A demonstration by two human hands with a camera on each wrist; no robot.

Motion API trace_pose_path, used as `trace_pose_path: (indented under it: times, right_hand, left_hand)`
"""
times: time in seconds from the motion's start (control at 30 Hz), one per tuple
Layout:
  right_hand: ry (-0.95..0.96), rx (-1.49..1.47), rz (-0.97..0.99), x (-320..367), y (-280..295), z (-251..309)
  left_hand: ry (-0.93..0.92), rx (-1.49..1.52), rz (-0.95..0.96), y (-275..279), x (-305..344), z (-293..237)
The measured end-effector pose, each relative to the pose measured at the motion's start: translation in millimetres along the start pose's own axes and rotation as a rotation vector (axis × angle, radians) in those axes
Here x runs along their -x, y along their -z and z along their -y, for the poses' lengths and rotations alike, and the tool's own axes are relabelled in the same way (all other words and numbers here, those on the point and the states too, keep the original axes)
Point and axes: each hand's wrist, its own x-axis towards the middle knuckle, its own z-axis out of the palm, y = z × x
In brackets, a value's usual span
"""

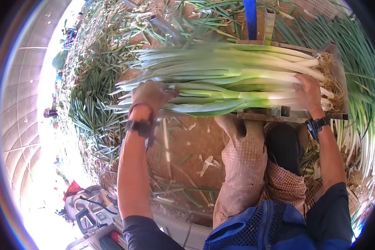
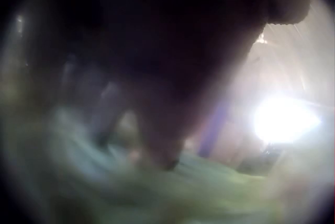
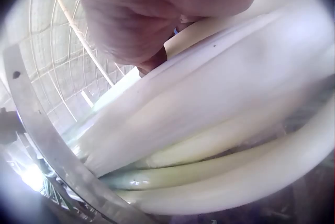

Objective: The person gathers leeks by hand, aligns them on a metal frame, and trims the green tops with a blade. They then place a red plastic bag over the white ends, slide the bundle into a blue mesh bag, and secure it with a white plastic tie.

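Observation:
A thick bunch of long green onions (image 1: 233,79) lies across a metal rack (image 1: 275,113) in the head view, leaves to the left, white stalks and brown roots (image 1: 333,79) to the right. My left hand (image 1: 150,93) is blurred over the leaves near their left end, fingers toward the right. In the left wrist view that hand (image 2: 162,77) is a dark shape above the leaves (image 2: 209,187); how its fingers close cannot be told. My right hand (image 1: 309,93) grips white stalks near the roots. The right wrist view shows this hand (image 3: 167,15) curled over a thick white stalk (image 3: 209,88).
More green onions (image 1: 362,91) are heaped along the right side. Loose leaves (image 1: 96,100) litter the ground at left. A blue post (image 1: 250,18) and a square metal post (image 1: 269,27) rise behind the rack. At lower left stands a grey machine (image 1: 91,216).

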Motion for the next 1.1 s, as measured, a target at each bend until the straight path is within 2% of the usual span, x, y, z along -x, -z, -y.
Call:
trace_pose_path:
  times: [0.13, 0.27, 0.37, 0.43, 0.47, 0.5, 0.57, 0.6, 0.63, 0.67, 0.7, 0.77, 0.83, 0.9, 0.97, 1.03, 1.1]
  right_hand:
    - [-0.030, -0.014, 0.028, 0, 5, 0]
    - [-0.037, -0.029, 0.069, -2, 13, 5]
    - [0.001, -0.069, 0.065, -1, 16, 2]
    - [0.006, -0.132, 0.065, -4, 19, 1]
    - [-0.011, -0.177, 0.072, -6, 24, 2]
    - [-0.032, -0.214, 0.079, -9, 28, 3]
    - [-0.103, -0.386, 0.021, -15, 29, 1]
    - [-0.064, -0.388, -0.059, -15, 41, 12]
    - [-0.020, -0.388, -0.137, -21, 47, 25]
    - [0.105, -0.347, -0.213, -28, 43, 26]
    - [0.152, -0.391, -0.260, -30, 35, 30]
    - [0.276, -0.431, -0.194, -34, 20, 40]
    - [0.190, -0.449, -0.073, -25, 0, 43]
    - [0.149, -0.423, 0.021, -16, -7, 33]
    - [0.114, -0.392, 0.069, -13, -14, 16]
    - [0.084, -0.358, 0.083, -10, -14, -18]
    - [-0.007, -0.353, 0.183, -4, 11, -38]
  left_hand:
    - [0.098, -0.122, 0.081, -6, -26, -14]
    - [-0.024, -0.244, 0.117, -52, -68, -2]
    - [0.089, -0.325, 0.033, -38, -65, 23]
    - [0.224, -0.227, -0.266, 6, -41, 53]
    - [0.348, -0.305, -0.298, 41, -9, 51]
    - [0.390, -0.316, -0.366, 45, -7, 106]
    - [0.389, -0.368, -0.419, 23, 9, 284]
    - [0.372, -0.378, -0.477, 11, 21, 338]
    - [0.788, -0.185, -0.226, 63, 60, 233]
    - [0.659, -0.152, -0.457, 47, 75, 235]
    - [0.506, -0.138, -0.662, 30, 89, 237]
    - [0.330, -0.062, -0.687, 12, 65, 200]
    - [-0.025, -0.034, -0.765, -17, 49, 129]
    - [-0.264, 0.174, -0.687, -39, 33, 31]
    - [-0.425, 0.254, -0.576, -59, 2, -40]
    - [-0.481, 0.256, -0.584, -75, -17, -106]
    - [-0.497, 0.130, -0.682, -85, -24, -155]
